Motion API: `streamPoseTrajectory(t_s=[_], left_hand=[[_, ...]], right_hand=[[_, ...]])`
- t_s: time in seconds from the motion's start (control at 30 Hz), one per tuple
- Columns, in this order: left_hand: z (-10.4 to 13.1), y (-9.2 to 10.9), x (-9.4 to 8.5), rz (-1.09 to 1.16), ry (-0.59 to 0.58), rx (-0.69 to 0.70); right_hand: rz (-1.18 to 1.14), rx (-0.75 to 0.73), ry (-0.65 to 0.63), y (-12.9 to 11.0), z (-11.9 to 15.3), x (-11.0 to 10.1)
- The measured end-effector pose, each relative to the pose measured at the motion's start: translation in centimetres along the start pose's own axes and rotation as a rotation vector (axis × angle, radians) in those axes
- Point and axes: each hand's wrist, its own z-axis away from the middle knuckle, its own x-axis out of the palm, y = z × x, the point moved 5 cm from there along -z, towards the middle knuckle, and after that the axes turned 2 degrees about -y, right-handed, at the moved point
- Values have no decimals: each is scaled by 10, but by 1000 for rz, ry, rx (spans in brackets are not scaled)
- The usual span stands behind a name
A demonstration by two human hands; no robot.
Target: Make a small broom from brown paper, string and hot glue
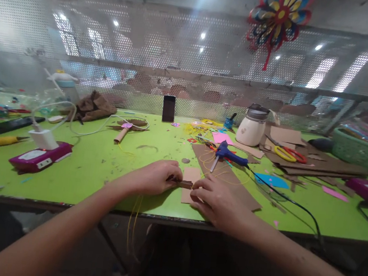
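My left hand point(161, 176) is closed round one end of a thin brown strip point(185, 184), near the table's front edge. The strip lies across a light tan card piece point(192, 174). Fingers of my right hand point(213, 198) are bent together at the strip's other end, over the card's right side; what they grip there is too small to make out. Yellow string point(130, 226) hangs below my left hand over the edge. Behind my right hand, a blue glue gun point(231, 154) rests on a brown sheet point(244, 192).
On the green table point(80, 178) a purple power strip point(41, 157) with a charger sits left. A phone point(169, 109) stands at the back. Scissors point(285, 153), a white jug point(251, 128) and a green basket point(362, 150) are right. The gun's black cord point(294, 202) runs off the front right.
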Motion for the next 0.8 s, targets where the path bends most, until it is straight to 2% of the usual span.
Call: streamPoseTrajectory(t_s=[0.13, 0.27, 0.47, 0.53, 0.63, 0.73, 0.8], left_hand=[[1, -1, 1, 7, 26, -19], [-1, 1, -6, 13, 20, -52], [-3, 2, -26, 60, -12, -139], [-6, 0, -33, 81, 0, -151], [-18, -5, -42, 228, -1, -166], [-35, -10, -49, 470, -37, -188], [-47, -13, -54, 589, -26, -191]], right_hand=[[-89, 23, 23, 2, 4, -7], [-144, 43, 46, 7, 4, -13], [-15, 19, 27, 5, 2, -13], [135, -28, -23, -1, -1, -14], [377, -190, -152, -14, -10, -15], [454, -309, -248, -24, -20, -15], [472, -348, -246, -29, -26, -15]])
